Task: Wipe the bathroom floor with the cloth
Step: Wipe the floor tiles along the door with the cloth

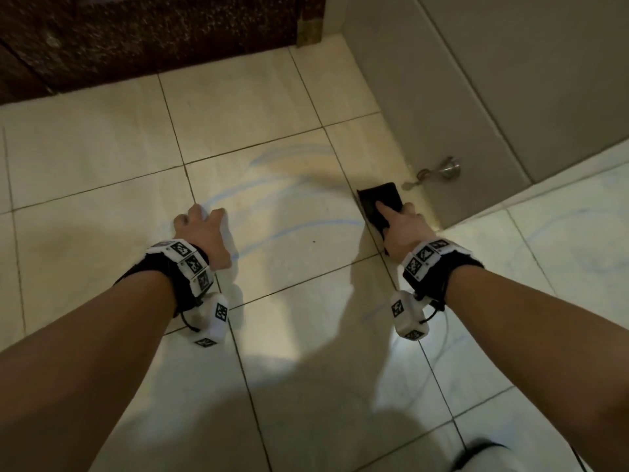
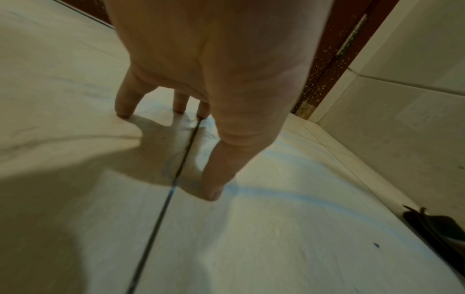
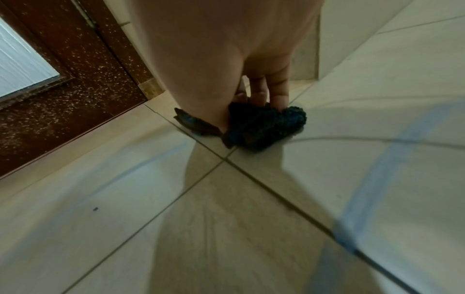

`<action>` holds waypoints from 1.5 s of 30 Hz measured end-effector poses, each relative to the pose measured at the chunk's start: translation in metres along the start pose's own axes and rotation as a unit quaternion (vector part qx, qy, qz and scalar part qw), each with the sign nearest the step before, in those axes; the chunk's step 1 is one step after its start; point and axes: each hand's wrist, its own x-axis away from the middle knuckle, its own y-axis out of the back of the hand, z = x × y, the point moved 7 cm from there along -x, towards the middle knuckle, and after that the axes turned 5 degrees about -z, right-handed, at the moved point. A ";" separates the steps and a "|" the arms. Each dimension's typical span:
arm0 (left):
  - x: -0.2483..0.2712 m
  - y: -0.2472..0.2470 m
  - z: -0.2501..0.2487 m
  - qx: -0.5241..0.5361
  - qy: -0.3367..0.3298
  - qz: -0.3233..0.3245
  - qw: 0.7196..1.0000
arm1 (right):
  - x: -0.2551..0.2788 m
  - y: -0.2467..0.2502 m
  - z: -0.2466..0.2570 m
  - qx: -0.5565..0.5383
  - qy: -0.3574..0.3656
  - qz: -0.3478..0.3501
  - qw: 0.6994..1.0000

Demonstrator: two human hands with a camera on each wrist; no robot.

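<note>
Our right fingers [image 3: 279, 93] are curling onto the dark cloth [image 1: 379, 202], pinching its bunched edge so the right hand [image 1: 405, 229] can be pressing it flat to the floor [image 1: 272, 131] beside the grey wall [image 1: 476, 97]. We are bracing with the left hand [image 1: 200, 233], fingertips spread on bare tile, grasping nothing, probably for balance. Blue streaks [image 1: 306, 228] are still arcing between our hands. A metal fitting [image 1: 442, 172] on the wall is sitting just beyond the cloth, likely crowding strokes there.
</note>
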 end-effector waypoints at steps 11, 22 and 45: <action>0.003 -0.003 0.007 0.021 -0.004 -0.001 1.000 | 0.017 -0.009 0.004 0.032 -0.005 -0.056 0.998; -0.001 -0.003 0.003 0.006 0.009 -0.010 1.000 | -0.039 0.028 0.024 0.056 -0.002 -0.049 0.997; 0.005 0.000 -0.002 0.017 0.011 0.007 1.000 | 0.001 0.006 0.016 0.045 0.002 -0.036 0.998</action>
